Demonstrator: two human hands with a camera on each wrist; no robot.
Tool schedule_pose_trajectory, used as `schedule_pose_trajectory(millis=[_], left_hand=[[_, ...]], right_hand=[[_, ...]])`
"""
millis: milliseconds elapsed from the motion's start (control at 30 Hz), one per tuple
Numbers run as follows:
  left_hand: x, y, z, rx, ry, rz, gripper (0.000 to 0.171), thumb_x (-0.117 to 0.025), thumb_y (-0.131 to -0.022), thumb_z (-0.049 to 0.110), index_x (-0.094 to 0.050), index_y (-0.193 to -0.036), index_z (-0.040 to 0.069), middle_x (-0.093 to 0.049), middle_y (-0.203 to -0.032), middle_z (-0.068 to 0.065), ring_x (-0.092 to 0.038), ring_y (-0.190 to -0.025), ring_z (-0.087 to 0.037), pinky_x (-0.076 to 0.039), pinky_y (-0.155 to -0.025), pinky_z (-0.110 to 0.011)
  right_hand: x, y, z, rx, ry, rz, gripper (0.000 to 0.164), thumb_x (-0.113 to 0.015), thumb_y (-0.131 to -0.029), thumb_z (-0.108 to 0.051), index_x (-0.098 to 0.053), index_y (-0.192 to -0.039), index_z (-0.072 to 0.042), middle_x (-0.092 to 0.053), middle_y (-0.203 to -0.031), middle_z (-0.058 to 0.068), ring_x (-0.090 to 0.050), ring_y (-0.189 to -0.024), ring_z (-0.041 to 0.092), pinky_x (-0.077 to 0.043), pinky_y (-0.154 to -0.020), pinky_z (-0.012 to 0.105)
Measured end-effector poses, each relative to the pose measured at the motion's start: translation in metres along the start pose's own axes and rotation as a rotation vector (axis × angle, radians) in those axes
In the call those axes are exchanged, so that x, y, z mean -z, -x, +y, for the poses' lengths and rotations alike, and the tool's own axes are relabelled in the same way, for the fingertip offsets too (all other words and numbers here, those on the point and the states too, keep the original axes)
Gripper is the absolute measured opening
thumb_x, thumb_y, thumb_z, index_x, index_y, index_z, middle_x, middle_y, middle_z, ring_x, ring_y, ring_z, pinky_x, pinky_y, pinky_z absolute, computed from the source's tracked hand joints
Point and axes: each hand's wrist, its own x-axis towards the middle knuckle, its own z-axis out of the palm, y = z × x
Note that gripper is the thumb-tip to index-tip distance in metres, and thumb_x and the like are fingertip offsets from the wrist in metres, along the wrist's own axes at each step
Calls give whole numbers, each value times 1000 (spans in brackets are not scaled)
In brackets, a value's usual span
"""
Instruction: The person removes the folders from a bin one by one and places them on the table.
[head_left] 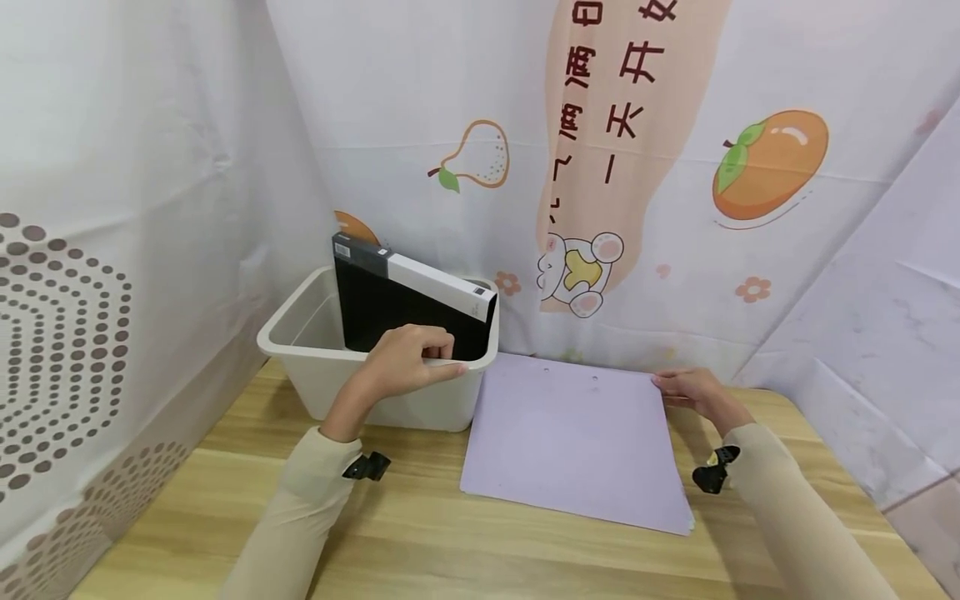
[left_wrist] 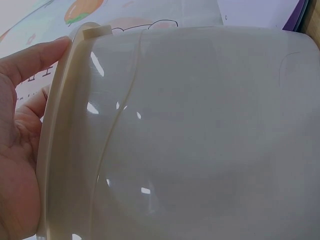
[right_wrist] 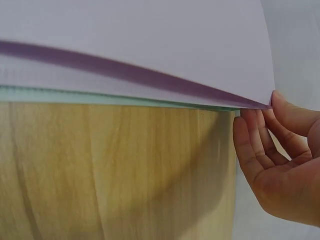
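Currently, the step in hand appears to be taking up the purple-topped stack [head_left: 570,442], which rests on the bench [head_left: 435,546] just right of the white bin [head_left: 390,412]: the right grip [head_left: 697,393] is closed to a pinch at its far right corner, while the left grip [head_left: 405,358] is curled over the bin's near rim. The next move likely calls for securing the top sheet and the green layer [right_wrist: 50,95] together, since their edges gape, and for steadying the bin, where the black binder [head_left: 405,304] stands tilted.

“一天开” [head_left: 624,121] on backdrop cloth [head_left: 675,225]
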Motion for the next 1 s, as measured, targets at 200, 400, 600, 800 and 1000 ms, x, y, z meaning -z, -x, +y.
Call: schedule_pose_trajectory(millis=[200, 400, 600, 800, 1000], left_hand=[[-1, -4, 1, -2, 8, -4, 39, -75, -90, 39, -48, -66, 23, -40, -64, 10, -42, -61, -6, -29, -58, -25], [0, -4, 1, 2, 6, -2, 39, -76, -89, 39, -48, -66, 23, -39, -63, 9, -41, -60, -6, -27, -57, -25], [-1, -2, 1, 12, 8, -12, 39, -76, -89, 38, -48, -66, 23, -39, -63, 10, -41, -60, -6, -27, -57, -24], [-2, -1, 0, 9, 1, -4, 39, -76, -89, 38, -48, -65, 23, -39, -63, 10, -41, -60, -6, -27, -57, -24], [-1, -2, 1, 5, 3, 2, 39, -76, -89, 38, -48, -66, 23, -40, -63, 9, -41, -60, -6, -27, -57, -25]], right_hand=[[2, 2, -4, -38, 23, 18, 53, -61, -102, -14, -44, -140, 19, -68, -83, -13, -67, -79, 0, -59, -82, 28], [-1, 0, -8, -67, 28, 46, 52, -63, -101, -14, -47, -139, 18, -68, -79, -12, -67, -75, 1, -60, -79, 27], [-5, 2, -10, -78, 30, 55, 44, -63, -100, -12, -53, -134, 15, -69, -78, -11, -67, -74, 3, -60, -80, 29], [-7, 3, -12, -81, 22, 61, 43, -63, -100, -10, -53, -132, 16, -69, -77, -10, -68, -73, 3, -60, -76, 27], [-5, 2, -16, -80, 26, 40, 40, -63, -100, -10, -56, -130, 15, -72, -76, -9, -69, -72, 3, -60, -77, 27]])
